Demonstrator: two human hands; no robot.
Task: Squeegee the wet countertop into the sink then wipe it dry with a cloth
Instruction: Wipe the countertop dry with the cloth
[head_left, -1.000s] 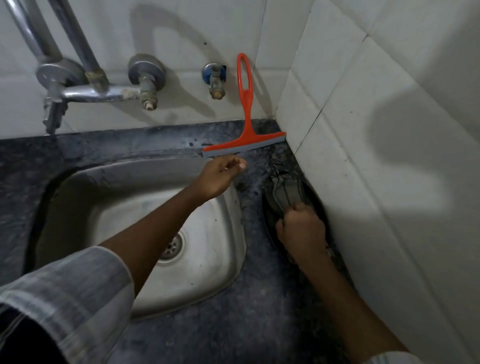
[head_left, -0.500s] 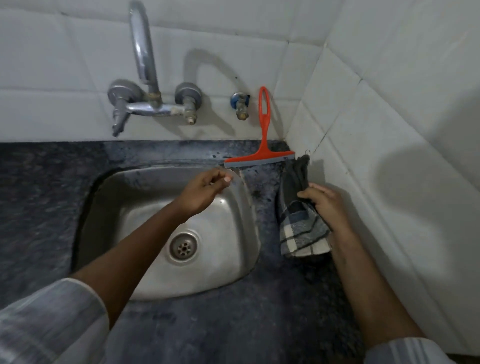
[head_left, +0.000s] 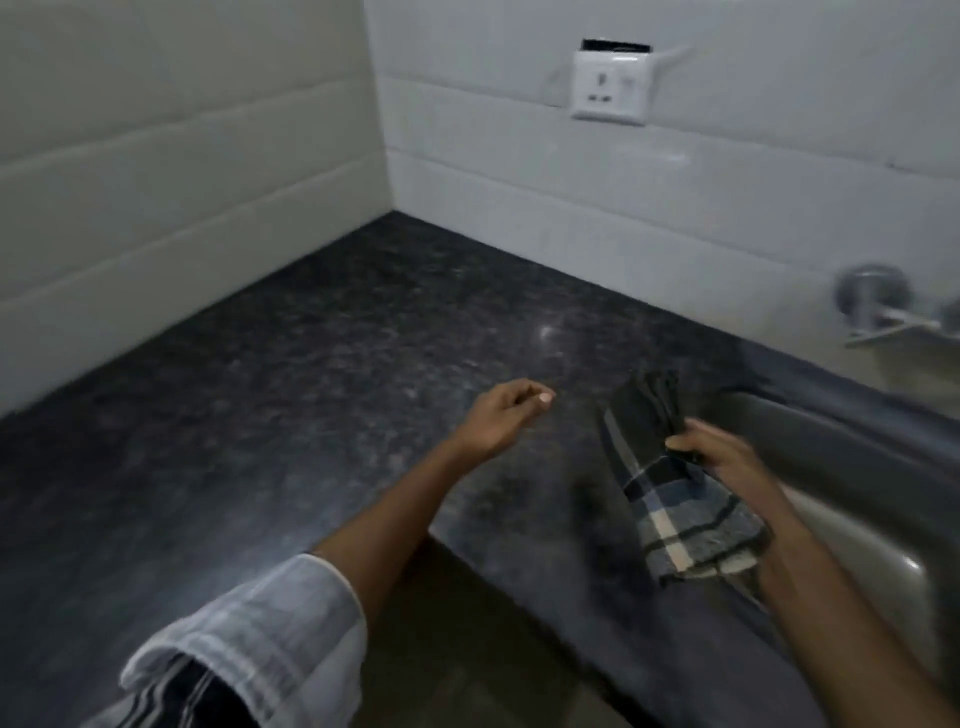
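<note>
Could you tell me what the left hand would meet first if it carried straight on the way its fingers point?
Probably nothing soon: the empty left hand points over bare dark speckled stone countertop toward the white tiled back wall. Its height is unclear.

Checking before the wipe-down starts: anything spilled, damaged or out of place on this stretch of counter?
Nothing stands out. The dark countertop is bare, with no visible puddles, though blur hides fine wetness. The right hand grips the checked cloth beside the sink; the left hand is empty.
</note>
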